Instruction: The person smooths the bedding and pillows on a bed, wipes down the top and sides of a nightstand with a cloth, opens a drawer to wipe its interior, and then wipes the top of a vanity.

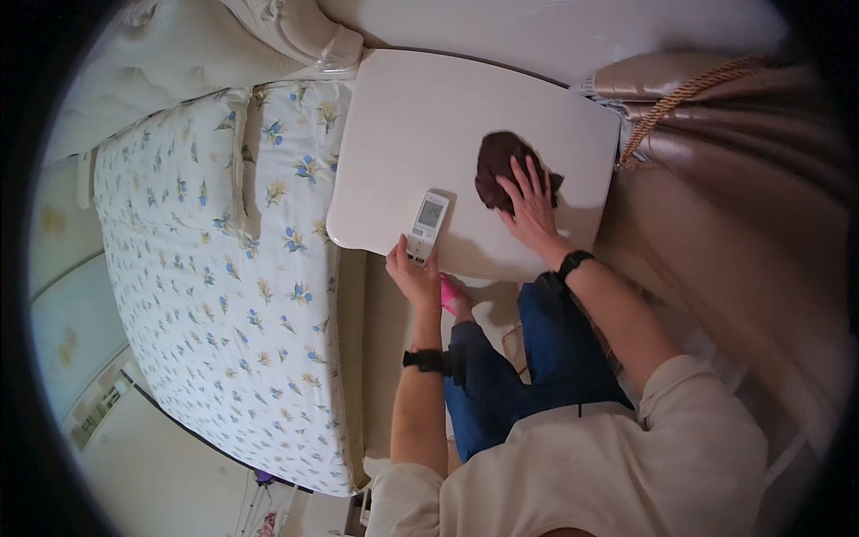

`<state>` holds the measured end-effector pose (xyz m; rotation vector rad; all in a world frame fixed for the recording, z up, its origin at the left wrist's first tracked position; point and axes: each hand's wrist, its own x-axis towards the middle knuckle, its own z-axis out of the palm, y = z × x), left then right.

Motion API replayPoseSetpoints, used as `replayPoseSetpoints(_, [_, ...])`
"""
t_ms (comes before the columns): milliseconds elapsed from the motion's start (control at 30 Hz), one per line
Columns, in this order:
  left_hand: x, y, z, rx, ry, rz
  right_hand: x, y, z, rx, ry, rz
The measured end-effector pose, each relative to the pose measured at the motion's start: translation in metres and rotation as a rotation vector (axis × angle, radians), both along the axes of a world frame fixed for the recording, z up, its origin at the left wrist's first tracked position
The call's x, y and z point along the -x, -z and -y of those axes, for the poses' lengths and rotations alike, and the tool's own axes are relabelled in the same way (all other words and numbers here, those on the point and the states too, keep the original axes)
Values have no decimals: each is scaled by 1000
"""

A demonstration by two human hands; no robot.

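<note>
My left hand [417, 278] grips the lower end of a white remote control [427, 225] with a grey display, an air-conditioner type by its look. The remote is over the near left part of a white bedside tabletop [402, 121]. To the right, my right hand [533, 211] lies with spread fingers on a crumpled dark brown cloth [500, 161]. The cloth rests on the same tabletop, and part of it is hidden under the fingers.
At left is a bed with a flowered sheet [282, 315] and a matching pillow [174, 168], below a tufted cream headboard [181, 47]. A satiny curtain [725, 121] tied with a braided rope [678, 97] hangs at right. My knees are under the table's near edge.
</note>
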<state>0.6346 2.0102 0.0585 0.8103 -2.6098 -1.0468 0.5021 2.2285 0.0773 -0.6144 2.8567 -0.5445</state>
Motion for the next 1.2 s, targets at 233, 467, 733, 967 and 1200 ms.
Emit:
replayPoseSetpoints(233, [-12,4,18,-21,-116,5,154,32,104,71,-5,-278])
replayPoseSetpoints(467, [-38,10,44,-370,-445,-96,125,35,213,146,-366,-176])
replayPoseSetpoints(733, [11,-6,50,-341,-350,-116,121,30,136,124,-378,-236])
replayPoseSetpoints(967, [153,34,52,78,-127,-146,145,41,3,107,193,-295])
replayPoseSetpoints(1200, [257,32,20,177,-11,-30,91,45,-135,54,580,-298])
